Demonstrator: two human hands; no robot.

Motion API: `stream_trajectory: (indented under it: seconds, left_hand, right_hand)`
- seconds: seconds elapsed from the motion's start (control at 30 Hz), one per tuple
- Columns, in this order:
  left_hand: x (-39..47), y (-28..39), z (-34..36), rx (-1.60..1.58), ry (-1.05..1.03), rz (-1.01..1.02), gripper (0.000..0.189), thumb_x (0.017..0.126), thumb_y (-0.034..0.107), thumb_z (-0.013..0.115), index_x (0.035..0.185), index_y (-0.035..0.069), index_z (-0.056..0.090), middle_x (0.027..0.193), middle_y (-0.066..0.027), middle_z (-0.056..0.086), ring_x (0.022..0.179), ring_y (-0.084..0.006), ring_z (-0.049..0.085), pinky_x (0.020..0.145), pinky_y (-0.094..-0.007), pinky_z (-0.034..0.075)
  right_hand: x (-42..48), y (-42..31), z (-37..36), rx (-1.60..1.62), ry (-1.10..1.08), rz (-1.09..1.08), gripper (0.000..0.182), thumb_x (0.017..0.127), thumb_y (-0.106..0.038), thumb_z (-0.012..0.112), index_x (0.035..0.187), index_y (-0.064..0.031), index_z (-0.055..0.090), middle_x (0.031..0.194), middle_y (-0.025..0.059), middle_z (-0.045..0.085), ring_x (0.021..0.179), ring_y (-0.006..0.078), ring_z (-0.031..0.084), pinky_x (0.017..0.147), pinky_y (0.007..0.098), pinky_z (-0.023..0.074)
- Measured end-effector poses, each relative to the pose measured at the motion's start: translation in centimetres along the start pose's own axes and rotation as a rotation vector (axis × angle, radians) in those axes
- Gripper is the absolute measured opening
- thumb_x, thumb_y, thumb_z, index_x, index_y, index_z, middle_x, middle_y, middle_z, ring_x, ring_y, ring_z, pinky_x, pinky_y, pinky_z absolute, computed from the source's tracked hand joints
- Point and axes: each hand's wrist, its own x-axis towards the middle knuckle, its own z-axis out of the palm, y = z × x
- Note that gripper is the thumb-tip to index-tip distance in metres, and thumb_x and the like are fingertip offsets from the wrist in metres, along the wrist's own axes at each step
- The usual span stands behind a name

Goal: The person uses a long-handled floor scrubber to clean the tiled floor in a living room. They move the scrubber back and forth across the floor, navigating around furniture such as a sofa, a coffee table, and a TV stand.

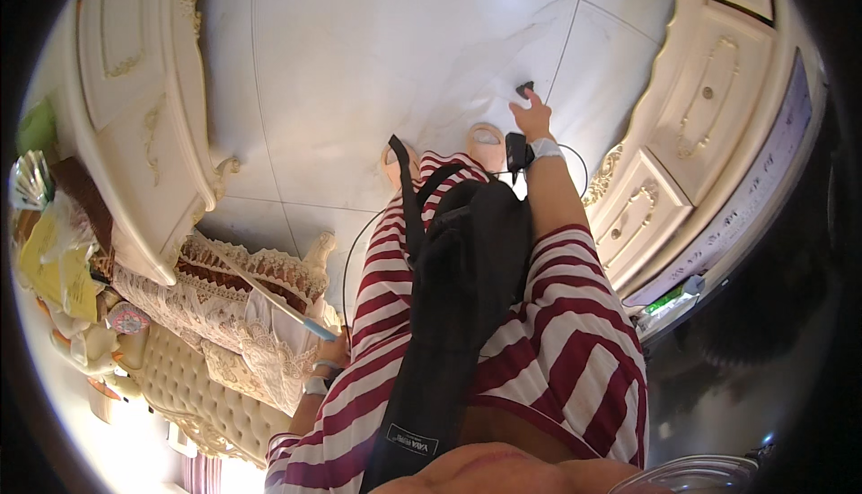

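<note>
My right hand [532,119] reaches down toward the tiled floor, its fingertips at a small dark object [524,89] whose kind I cannot make out. Whether the fingers grip it or only touch it does not show. A black device [516,152] with a cable sits at my right wrist, above a white band. Low at the left, my left hand [335,349] is closed around the light-blue grip of a long pale stick [269,295], which slants up and left across the lace-covered seat. A black bag [465,258] hangs in front of my striped clothing.
Cream cabinets with gold carving stand at the left [141,76] and right [700,90]; one right-hand drawer [636,208] juts out. A sofa with a tufted back [195,366] is at lower left, near a yellow bag [57,272]. My slippers [486,144] are on the marbled floor [404,43].
</note>
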Motion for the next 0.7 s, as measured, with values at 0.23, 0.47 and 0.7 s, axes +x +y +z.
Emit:
stream_trajectory:
  seconds: [0.23, 0.47, 0.7]
  left_hand:
    - [1.4, -1.9, -2.5, -1.29, 0.102, -0.669, 0.025, 0.095, 0.018, 0.054, 0.093, -0.006, 0.048, 0.072, -0.0178, 0.054, 0.06, -0.037, 0.063, 0.049, -0.0529, 0.053]
    - [-0.3, -5.6, -3.8, -1.131, 0.035, -0.671, 0.034, 0.095, 0.031, 0.054, 0.083, -0.001, 0.053, 0.067, -0.0137, 0.056, 0.061, -0.0301, 0.062, 0.056, -0.0418, 0.054]
    - [-4.2, -8.3, -8.1, -0.825, 0.005, -0.596, 0.032, 0.093, 0.03, 0.056, 0.08, 0.001, 0.053, 0.065, -0.011, 0.055, 0.059, -0.0264, 0.061, 0.053, -0.0379, 0.051]
  right_hand:
    - [6.2, 1.2, 4.3, 0.117, -0.097, 0.14, 0.083, 0.072, -0.053, 0.074, 0.134, -0.0019, 0.051, 0.128, 0.0234, 0.057, 0.118, 0.0308, 0.056, 0.099, 0.035, 0.0432]
    - [-2.4, 1.1, 4.5, 0.074, 0.146, -0.009, 0.066, 0.067, -0.05, 0.078, 0.109, -0.0003, 0.066, 0.116, 0.0211, 0.06, 0.113, 0.0372, 0.051, 0.098, 0.0413, 0.0423]
    - [-18.5, -1.1, -14.3, 0.144, 0.623, 0.063, 0.061, 0.07, -0.031, 0.077, 0.119, 0.0009, 0.061, 0.139, 0.0282, 0.033, 0.128, 0.0423, 0.035, 0.107, 0.0489, 0.0314]
